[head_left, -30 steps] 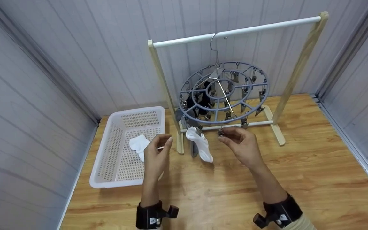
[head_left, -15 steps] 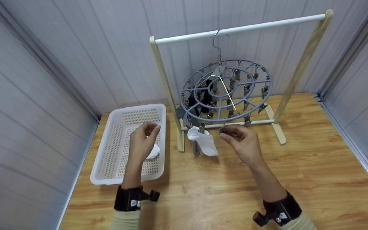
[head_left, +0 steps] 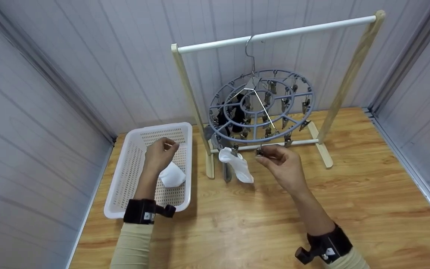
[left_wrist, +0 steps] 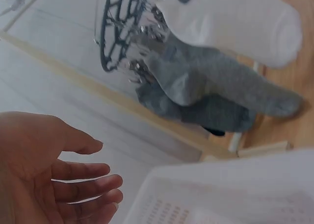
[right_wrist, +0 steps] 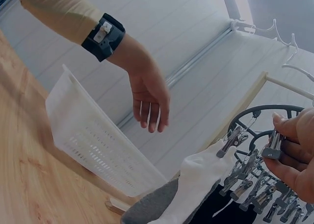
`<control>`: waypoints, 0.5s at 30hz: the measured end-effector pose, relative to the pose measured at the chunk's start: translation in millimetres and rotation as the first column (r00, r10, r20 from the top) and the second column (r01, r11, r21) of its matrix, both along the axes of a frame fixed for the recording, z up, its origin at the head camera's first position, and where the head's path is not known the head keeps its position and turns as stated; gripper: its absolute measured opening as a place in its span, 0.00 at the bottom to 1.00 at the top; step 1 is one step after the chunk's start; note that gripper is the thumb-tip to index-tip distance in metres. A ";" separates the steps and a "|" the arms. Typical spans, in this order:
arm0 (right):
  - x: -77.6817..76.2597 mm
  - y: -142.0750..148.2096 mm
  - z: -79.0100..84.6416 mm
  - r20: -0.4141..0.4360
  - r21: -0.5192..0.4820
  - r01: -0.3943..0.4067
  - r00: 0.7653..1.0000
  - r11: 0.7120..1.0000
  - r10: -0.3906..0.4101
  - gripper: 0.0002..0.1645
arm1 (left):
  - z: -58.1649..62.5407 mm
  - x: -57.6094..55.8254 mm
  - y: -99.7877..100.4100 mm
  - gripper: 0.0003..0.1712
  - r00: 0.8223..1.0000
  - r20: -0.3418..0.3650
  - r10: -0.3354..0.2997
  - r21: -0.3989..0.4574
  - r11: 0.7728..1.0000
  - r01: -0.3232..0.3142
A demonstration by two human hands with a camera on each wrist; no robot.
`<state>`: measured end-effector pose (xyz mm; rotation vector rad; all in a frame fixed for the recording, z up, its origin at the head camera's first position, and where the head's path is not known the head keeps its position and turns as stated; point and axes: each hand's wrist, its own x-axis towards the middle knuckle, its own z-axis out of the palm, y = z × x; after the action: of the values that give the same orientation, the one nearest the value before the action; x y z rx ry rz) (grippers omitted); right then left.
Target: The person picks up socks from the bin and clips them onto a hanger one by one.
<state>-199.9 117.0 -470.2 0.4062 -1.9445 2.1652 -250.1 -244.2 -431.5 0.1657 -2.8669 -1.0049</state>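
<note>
My left hand [head_left: 159, 155] hovers over the white basket [head_left: 110, 201], its fingers loosely bent and nothing between them. Below it in the basket lies a white sock [head_left: 173, 175]. My right hand [head_left: 284, 164] pinches a metal clip [right_wrist: 274, 146] at the near edge of the round blue-grey clip hanger [head_left: 254, 140]. Just left of that hand, another white sock [head_left: 240, 168] hangs from a clip. Grey socks [left_wrist: 211, 79] hang behind it in the left wrist view, and dark socks [head_left: 239, 119] hang further back on the hanger.
A wooden stand [head_left: 349, 82] with a white rail [head_left: 304, 31] carries the hanger by its hook. Several unused metal clips [head_left: 306, 106] dangle around the rings. Panelled walls [head_left: 88, 67] enclose the wood-grain surface [head_left: 237, 224] at the back and sides.
My left hand has moved left, from beside the hanging white sock to above the basket. My right hand keeps its pinch on the clip. The hanging sock has swung slightly.
</note>
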 end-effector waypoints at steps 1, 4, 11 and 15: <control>-0.1 0.0 0.1 -0.002 0.000 0.001 1.000 1.000 -0.001 0.17 | -2.4 -3.2 -3.1 0.18 1.000 0.019 0.001 -0.007 1.000 -0.001; -0.3 0.2 -0.3 -0.010 -0.008 0.003 1.000 1.000 -0.003 0.17 | -9.6 -12.1 -12.1 0.19 0.997 0.075 0.009 -0.018 1.000 -0.008; -1.3 -0.2 -1.2 -0.024 -0.051 -0.004 1.000 0.999 0.003 0.17 | -25.2 -28.8 -28.8 0.20 0.983 0.177 0.057 -0.035 0.998 -0.051; -1.4 -0.1 -1.2 -0.024 -0.055 -0.011 1.000 0.998 0.010 0.17 | -30.6 -35.6 -34.4 0.20 0.977 0.200 0.076 -0.069 0.996 -0.063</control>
<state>-201.4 116.9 -471.4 0.4318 -1.8705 2.2044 -285.7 -278.6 -462.1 0.3823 -3.0450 -0.9349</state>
